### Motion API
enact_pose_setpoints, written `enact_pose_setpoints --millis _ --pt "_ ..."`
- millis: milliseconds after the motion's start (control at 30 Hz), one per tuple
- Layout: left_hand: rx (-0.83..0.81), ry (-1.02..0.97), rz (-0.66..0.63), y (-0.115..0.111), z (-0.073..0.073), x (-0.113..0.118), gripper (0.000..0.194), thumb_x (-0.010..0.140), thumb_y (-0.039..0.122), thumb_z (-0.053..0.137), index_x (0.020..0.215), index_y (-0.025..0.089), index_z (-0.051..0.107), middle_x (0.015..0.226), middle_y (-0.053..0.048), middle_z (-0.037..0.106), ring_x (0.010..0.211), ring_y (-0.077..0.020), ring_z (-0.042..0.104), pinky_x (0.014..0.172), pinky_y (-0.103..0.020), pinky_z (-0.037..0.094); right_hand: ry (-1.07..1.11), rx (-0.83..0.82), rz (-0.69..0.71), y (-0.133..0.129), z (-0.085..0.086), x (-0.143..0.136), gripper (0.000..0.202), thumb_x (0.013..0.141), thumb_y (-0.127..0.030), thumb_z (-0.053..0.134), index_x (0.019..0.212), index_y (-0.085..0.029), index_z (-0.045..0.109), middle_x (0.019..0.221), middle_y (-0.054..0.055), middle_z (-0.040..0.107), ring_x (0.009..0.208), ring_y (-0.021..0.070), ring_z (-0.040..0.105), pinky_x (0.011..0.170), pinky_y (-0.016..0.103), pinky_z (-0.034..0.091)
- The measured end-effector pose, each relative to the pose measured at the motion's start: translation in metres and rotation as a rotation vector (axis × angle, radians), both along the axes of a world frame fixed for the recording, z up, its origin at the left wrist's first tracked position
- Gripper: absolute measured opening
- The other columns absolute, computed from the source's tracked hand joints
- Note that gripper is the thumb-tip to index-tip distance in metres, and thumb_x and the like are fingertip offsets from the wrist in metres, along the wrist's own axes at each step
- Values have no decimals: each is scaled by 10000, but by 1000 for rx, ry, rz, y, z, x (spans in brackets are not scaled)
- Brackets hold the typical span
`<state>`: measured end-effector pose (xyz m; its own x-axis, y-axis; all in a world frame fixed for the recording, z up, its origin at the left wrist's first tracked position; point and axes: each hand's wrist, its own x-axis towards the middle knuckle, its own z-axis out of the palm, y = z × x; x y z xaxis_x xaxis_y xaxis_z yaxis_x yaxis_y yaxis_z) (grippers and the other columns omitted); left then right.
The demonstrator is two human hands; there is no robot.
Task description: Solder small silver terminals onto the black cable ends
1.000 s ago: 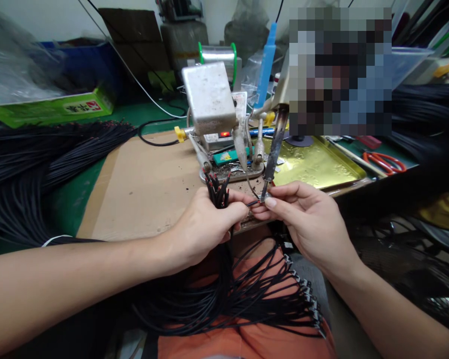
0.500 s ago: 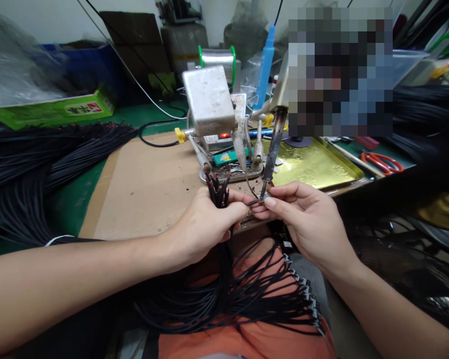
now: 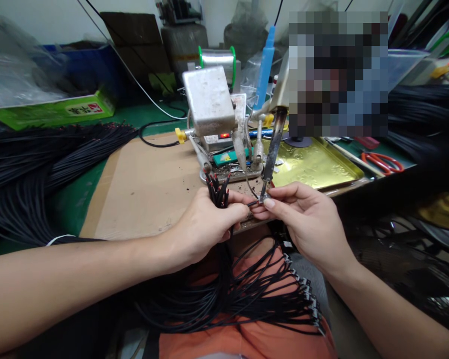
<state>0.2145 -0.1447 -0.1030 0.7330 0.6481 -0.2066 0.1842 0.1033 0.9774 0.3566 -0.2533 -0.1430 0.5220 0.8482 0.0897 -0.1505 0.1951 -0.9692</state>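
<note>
My left hand [image 3: 209, 224] is closed round a bundle of black cables [image 3: 219, 192] whose red-tipped ends point up. One cable runs from its fingertips toward a small metal connector [image 3: 262, 198]. The thumb and fingers of my right hand [image 3: 308, 219] pinch that connector. Directly above it, the tip of a soldering iron [image 3: 274, 149] comes down to the connector, beside a thin feed tube under a metal head [image 3: 239, 149]. The cables hang down over my lap, and several end in metal connectors [image 3: 308, 294] at the right.
Cardboard [image 3: 134, 189] covers the green table. A golden tray [image 3: 317, 162] and orange-handled scissors [image 3: 383, 162] lie at the right. More black cables [image 3: 18, 174] are heaped at the left. A solder spool [image 3: 219, 60] and a blue bottle [image 3: 264, 70] stand behind.
</note>
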Motion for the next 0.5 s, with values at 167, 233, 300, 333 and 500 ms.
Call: enact_pose_setpoints --millis 167,233,300,333,500 --pt "-62 27 0 0 0 -1 137 750 212 727 866 142 750 506 34 578 444 -62 468 377 -135 298 12 7 4 -1 -3 1 171 832 -222 792 944 -177 672 815 45 787 746 194 782 743 279 654" --pt "-111 25 -17 1 0 -2 188 743 209 745 914 135 730 550 17 613 483 -76 526 391 -126 346 28 9 11 -1 -6 2 170 828 -217 797 938 -178 674 823 43 787 753 191 782 746 270 650" --pt "-149 23 -30 1 0 -3 231 740 201 756 956 131 711 599 0 643 515 -84 563 412 -124 392 42 13 17 -1 -8 3 165 823 -210 801 929 -177 678 833 41 787 754 187 782 745 260 647" --pt "-157 24 -34 1 -1 -3 241 741 197 759 966 130 705 621 -7 654 522 -84 571 420 -124 408 45 16 18 -1 -9 3 163 821 -207 803 926 -176 681 830 41 786 752 186 781 744 255 646" --pt "-150 16 -54 1 -2 -4 253 751 205 768 983 129 701 653 -22 664 527 -83 578 433 -128 437 41 17 11 -2 -8 2 164 815 -203 807 928 -179 691 815 43 786 750 189 782 748 257 645"
